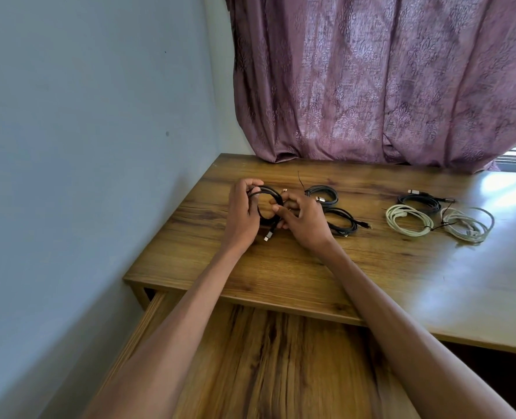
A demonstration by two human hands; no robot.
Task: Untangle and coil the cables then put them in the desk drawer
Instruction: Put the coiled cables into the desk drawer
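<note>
At the far left the wall (84,146) runs down beside the desk (280,267), and below the desk's front edge the drawer (265,358) stands pulled out, its wooden bottom showing no cable in the part between the forearms.

The left hand (241,213) has its fingers curled round the far-left side of a black cable coil (273,196), held just above the desk top. A silver plug end (267,236) hangs from the coil's near side. The right hand (305,222) meets the same coil from the other side, thumb and forefinger pinching at its right edge (whether they pinch a loose end or a tie I cannot tell).

Just right of that hand lie two more dark coils (323,195) (342,222), one behind the other. Well apart, further right, sit a black coil (422,202) and two white coils (409,220) (469,223), the white pair joined or crossed by a thin dark tie (439,226). Behind them hangs the purple curtain (371,80).

By my reading, the step in hand is finishing off this black coil: the other five already look wound. The next move calls for securing the loose plug end so the loops hold, then lowering the coil into the drawer without letting it spring open.
</note>
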